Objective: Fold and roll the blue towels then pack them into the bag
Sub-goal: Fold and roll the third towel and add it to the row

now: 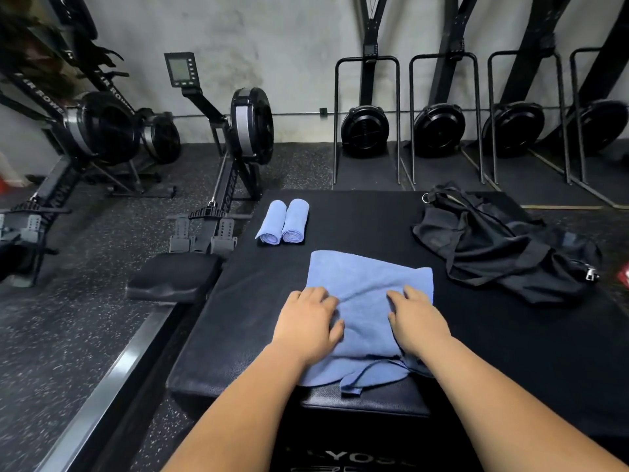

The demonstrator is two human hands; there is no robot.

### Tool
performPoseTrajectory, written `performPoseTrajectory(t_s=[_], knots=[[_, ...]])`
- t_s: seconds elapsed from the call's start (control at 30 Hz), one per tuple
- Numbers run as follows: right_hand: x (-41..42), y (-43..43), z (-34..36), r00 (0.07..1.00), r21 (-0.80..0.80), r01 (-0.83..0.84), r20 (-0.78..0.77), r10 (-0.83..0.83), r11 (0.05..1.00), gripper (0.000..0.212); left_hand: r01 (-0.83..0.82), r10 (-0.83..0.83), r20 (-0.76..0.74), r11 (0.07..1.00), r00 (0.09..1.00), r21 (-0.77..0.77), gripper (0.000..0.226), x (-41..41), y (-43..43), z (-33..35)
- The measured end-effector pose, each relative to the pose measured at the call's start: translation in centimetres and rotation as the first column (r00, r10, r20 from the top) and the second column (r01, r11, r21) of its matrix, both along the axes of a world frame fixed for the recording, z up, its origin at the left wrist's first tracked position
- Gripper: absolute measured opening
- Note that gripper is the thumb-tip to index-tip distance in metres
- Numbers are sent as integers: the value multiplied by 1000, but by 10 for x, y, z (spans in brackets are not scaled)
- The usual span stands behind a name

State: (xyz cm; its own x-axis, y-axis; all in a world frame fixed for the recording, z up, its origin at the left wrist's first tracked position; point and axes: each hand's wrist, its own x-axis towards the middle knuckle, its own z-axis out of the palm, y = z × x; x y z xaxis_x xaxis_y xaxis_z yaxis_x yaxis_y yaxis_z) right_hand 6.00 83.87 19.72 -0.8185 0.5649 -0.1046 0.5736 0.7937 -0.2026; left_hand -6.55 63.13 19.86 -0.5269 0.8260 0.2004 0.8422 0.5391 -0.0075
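A blue towel (366,284) lies folded flat on the black padded box top (357,219), with its near edge rumpled and hanging toward me. My left hand (308,323) rests on the towel's left side, fingers bent over the cloth. On its right side lies my right hand (415,318), fingers spread and pressing down. Two rolled blue towels (284,221) lie side by side at the far left of the box top. A black bag (493,247) lies crumpled and slack at the right.
A rowing machine (238,137) with its seat and rail (173,274) stands close on the left of the box. More rowers stand upright along the back wall (439,127). The floor is speckled black rubber.
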Motion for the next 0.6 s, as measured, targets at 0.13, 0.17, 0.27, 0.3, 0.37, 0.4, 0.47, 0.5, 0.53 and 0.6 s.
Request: performPoseTrajectory(t_s=[0.13, 0.17, 0.27, 0.3, 0.37, 0.4, 0.47, 0.5, 0.53, 0.6], knots=[[-2, 2, 4, 1000, 76, -18, 6, 17, 997, 42, 20, -14, 93, 997, 996, -71, 54, -2, 7, -7], [-2, 4, 8, 999, 97, -9, -45, 14, 995, 39, -20, 23, 49, 997, 999, -72, 54, -1, 9, -4], [-6, 12, 13, 989, 163, 79, -135, -57, 983, 38, -75, 76, 17, 996, 997, -43, 57, -3, 20, 4], [-9, 14, 11, 991, 209, 89, -116, -66, 974, 43, -72, 74, 46, 997, 996, -37, 61, -4, 24, 4], [-15, 14, 8, 996, 188, 83, -48, -75, 979, 55, -73, 82, 162, 996, 983, -59, 69, -5, 30, -1], [-18, 14, 6, 995, 126, 97, -13, -96, 987, 59, -67, 86, 228, 993, 970, -93, 72, -5, 32, -5], [-24, 14, 3, 989, 24, 145, 26, -145, 989, 61, -47, 92, 279, 985, 956, -164, 77, -5, 34, -13], [-27, 15, 1, 989, 21, 145, 29, -146, 989, 60, -45, 93, 268, 983, 959, -180, 78, -5, 34, -16], [-32, 19, 0, 993, 48, 119, 18, -120, 992, 59, -46, 93, 260, 982, 961, -181, 79, -6, 34, -18], [-41, 25, 1, 997, 117, 53, -70, -45, 992, 53, -54, 95, 260, 985, 961, -161, 80, -8, 35, -21]])
